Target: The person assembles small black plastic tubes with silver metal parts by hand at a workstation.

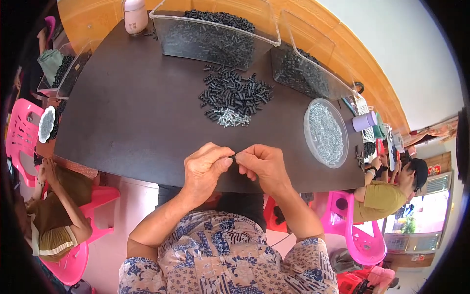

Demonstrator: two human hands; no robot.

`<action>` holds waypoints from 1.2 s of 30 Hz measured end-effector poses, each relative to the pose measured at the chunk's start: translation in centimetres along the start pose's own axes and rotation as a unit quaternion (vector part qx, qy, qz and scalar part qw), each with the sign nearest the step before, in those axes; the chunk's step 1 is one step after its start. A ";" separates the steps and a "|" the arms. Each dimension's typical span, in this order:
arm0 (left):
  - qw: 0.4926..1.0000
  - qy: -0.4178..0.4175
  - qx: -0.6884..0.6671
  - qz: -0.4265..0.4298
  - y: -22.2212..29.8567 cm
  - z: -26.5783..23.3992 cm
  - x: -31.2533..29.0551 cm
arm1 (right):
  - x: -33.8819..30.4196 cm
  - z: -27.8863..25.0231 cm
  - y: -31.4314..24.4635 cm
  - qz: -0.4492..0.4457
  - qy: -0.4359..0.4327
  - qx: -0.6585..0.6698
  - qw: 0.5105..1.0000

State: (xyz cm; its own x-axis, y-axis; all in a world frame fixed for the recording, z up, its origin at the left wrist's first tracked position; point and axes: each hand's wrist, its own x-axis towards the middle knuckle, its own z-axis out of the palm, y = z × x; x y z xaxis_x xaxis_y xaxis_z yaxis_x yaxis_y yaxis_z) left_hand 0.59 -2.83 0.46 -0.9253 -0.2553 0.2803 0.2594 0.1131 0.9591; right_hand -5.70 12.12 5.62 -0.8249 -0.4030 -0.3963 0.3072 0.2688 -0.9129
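My left hand (205,169) and my right hand (264,164) meet at their fingertips over the near edge of a dark table (132,117). Between them they pinch one small part (234,157), too tiny to make out clearly. Farther out on the table lies a heap of small black cylindrical pieces (235,93), with a little cluster of silvery screws (230,117) at its near side. A round clear dish of silvery screws (325,131) sits to the right of my hands.
Two clear bins of black pieces (215,32) (308,68) stand at the far side, a pink bottle (135,15) to their left. Another bin (68,73) sits at the left edge. People sit on pink chairs at left (54,206) and right (382,196). A purple cup (364,121) stands nearby.
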 end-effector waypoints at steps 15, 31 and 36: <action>0.959 -0.011 -0.227 -0.169 -0.7 1.1 -0.4 | 0.1 0.0 0.8 -0.029 0.040 -0.022 0.999; 0.943 -0.019 -0.272 -0.188 -1.4 2.0 0.7 | 7.2 -6.4 2.8 -0.244 0.218 -0.146 0.933; 0.946 -0.020 -0.260 -0.191 -1.9 1.8 0.4 | 10.4 -7.9 2.0 -0.282 0.273 -0.285 0.874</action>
State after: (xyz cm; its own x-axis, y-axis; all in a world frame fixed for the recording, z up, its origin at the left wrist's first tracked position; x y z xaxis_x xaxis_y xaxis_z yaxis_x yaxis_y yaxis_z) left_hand -0.82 -1.43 -1.35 -0.9861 -0.1436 -0.0830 -0.0056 -0.4712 0.8820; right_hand -17.34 15.38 0.42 -0.9202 -0.1762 0.3497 -0.3800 0.6170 -0.6891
